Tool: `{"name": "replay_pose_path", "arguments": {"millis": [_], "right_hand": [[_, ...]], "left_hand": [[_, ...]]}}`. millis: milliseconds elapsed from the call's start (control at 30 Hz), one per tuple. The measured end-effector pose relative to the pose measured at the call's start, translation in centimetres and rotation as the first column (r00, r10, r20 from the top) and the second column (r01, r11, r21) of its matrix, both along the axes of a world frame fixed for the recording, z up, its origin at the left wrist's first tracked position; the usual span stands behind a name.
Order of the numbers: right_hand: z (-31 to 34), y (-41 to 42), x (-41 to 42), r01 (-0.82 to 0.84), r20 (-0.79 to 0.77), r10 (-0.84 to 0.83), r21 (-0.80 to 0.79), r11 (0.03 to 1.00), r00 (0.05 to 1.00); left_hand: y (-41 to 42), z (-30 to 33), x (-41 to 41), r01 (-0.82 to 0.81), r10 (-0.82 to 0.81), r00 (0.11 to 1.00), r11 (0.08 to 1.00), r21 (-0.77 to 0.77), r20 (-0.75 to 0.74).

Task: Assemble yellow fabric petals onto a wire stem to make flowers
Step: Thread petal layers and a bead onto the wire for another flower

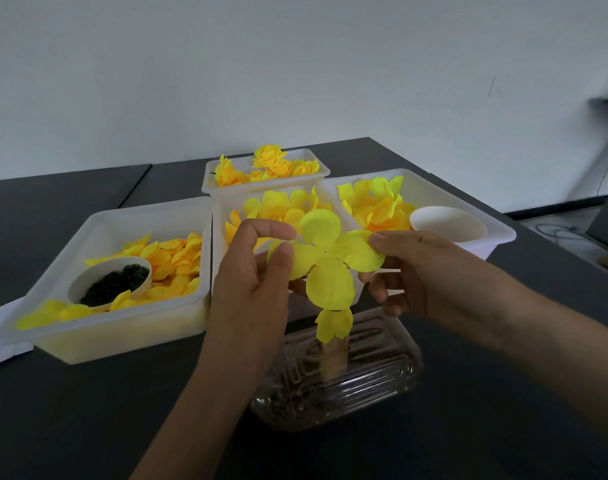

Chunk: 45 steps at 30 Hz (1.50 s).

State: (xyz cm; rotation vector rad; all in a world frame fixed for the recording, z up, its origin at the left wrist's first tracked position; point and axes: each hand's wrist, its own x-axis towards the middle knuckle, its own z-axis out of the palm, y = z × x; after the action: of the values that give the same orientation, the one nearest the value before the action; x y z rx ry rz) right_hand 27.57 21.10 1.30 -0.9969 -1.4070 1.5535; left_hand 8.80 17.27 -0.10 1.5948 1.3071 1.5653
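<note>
Mid-frame, both hands stretch a four-lobed petal layer (325,258) flat: left hand (257,285) pinches its left lobe, right hand (430,275) its right, seemingly centring the hole over the partly built flower (333,325) standing below in a glass dish (337,379)

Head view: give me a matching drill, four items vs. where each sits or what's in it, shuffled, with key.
Items
1. four-lobed petal piece
2. left cup
3. right cup
4. far tray

Places or states
A. holds dark bits, in the left tray
B. pinched between both hands, left hand and right hand
C. holds finished-looking yellow flowers
D. white inside, contents not visible, in the right tray

Pairs: 1-B, 2-A, 3-D, 4-C
</note>
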Motion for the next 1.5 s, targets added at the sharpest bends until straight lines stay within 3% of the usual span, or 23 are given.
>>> {"name": "replay_pose_path", "arguments": {"millis": [200,400,700,900,1067,1500], "right_hand": [[-0.4,0.6,0.7,0.029,0.059,-0.031,0.028,0.999,0.998],[0.0,1.0,1.2,0.053,-0.003,-0.053,0.025,0.998,0.999],[-1.3,1.3,1.3,0.029,0.109,-0.029,-0.003,1.000,0.994],[-1.4,1.3,1.2,0.022,0.094,-0.027,0.051,0.998,0.995],[-1.9,1.2,1.3,0.047,0.246,-0.074,0.115,0.992,0.966],[-3.9,0.8,1.3,-0.023,0.524,-0.037,0.107,0.994,0.851]], "left_hand": [[0.0,-0.2,0.1,0.115,-0.114,0.992,0.993,-0.008,0.050],[0.1,0.0,0.5,0.220,-0.220,0.966,0.975,0.012,0.135],[0.7,-1.1,0.4,0.211,-0.207,0.966,0.978,-0.009,0.153],[1.1,-2.0,-0.4,0.163,-0.156,0.978,0.986,-0.041,0.140],[1.2,-3.3,-0.7,0.185,-0.181,0.980,0.981,-0.052,0.079],[0.6,-6.4,-2.1,0.179,-0.200,0.953,0.978,-0.112,-0.228]]}}
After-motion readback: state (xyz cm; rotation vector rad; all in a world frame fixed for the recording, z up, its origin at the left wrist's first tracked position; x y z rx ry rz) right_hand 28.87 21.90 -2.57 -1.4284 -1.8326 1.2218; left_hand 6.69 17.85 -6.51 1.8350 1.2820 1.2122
